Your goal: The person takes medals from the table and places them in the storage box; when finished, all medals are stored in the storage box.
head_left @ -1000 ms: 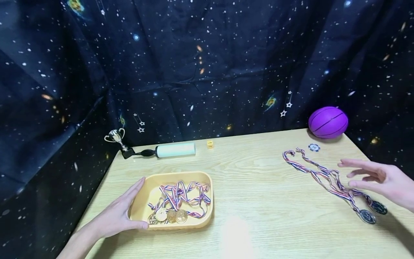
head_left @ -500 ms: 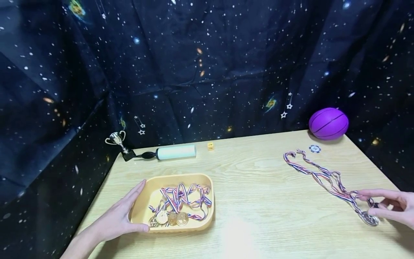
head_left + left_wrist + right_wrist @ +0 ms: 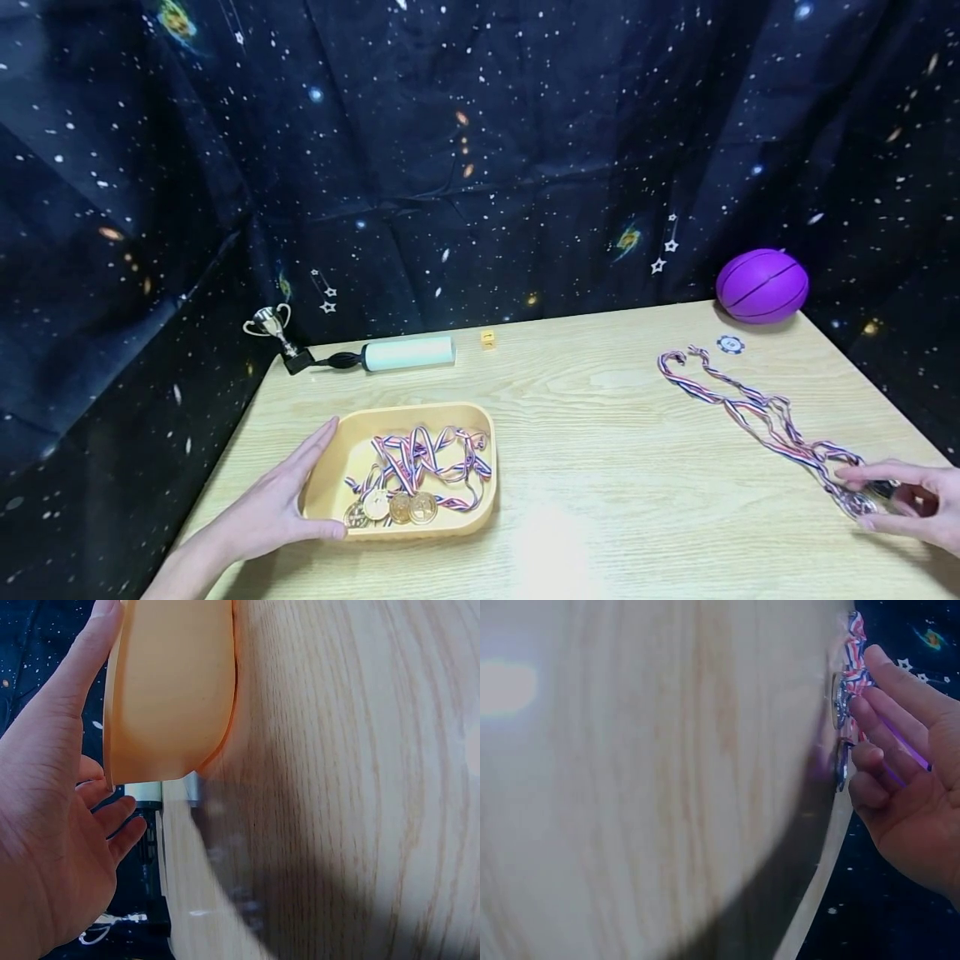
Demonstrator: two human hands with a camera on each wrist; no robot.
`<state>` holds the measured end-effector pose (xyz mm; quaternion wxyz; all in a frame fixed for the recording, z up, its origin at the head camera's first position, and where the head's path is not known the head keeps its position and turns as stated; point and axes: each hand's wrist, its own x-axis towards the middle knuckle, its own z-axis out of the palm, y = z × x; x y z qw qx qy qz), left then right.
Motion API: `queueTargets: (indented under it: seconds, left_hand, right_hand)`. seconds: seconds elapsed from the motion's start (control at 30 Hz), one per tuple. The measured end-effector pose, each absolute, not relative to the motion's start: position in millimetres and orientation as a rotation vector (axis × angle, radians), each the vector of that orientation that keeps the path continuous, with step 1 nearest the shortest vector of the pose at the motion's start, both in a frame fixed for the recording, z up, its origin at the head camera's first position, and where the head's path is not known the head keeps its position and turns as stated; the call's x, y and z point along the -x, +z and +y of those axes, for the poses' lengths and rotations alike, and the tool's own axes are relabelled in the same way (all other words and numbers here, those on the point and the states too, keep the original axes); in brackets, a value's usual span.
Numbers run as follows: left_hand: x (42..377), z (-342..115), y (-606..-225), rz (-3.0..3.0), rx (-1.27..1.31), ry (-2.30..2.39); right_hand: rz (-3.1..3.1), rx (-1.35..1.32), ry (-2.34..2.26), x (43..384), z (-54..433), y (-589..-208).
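Observation:
My left hand [image 3: 281, 500] holds the left end of a yellow plastic bin [image 3: 491, 492], thumb at the front corner and fingertips at the back corner. Inside it lie several gold medals [image 3: 422, 507] with tangled striped ribbons [image 3: 412, 458]. At the right side of the table, my right hand [image 3: 911, 504] reaches over two silver medals, thumb and forefinger apart around them. One silver medal [image 3: 857, 502] shows beside the fingertips; the other is partly covered. Their red, white and blue ribbons [image 3: 750, 408] stretch away to the back left. Both medals [image 3: 841, 701] appear edge-on in the right wrist view.
A purple ball [image 3: 762, 286] sits at the back right corner, near a poker chip [image 3: 730, 344]. Along the back lie a small yellow cube [image 3: 488, 338], a white cylinder with a black end [image 3: 408, 352] and a silver trophy cup [image 3: 272, 321]. A starry curtain [image 3: 480, 167] surrounds the table.
My right hand has come down from above the ribbons to the silver medals, and its fingers have moved closer in over them. My left hand has stayed at the bin.

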<state>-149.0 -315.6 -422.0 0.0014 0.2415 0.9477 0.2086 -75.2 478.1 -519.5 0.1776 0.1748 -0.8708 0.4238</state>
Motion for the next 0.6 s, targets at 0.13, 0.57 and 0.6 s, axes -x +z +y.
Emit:
queueTargets:
  seconds: [0.13, 0.57, 0.6]
  left_hand:
    - [149.3, -316.3, -422.7, 2.971, -0.756, 0.660]
    - [148.9, -316.4, -422.7, 2.969, -0.752, 0.669]
    - [148.9, -316.4, -422.7, 2.969, -0.749, 0.667]
  right_hand:
    - [-2.446, -0.458, 1.185, 73.9, 476.4, -522.6]
    - [-2.381, -0.502, 1.177, 74.3, 472.2, -528.0]
    - [-2.382, -0.503, 1.174, 74.2, 472.4, -528.5]
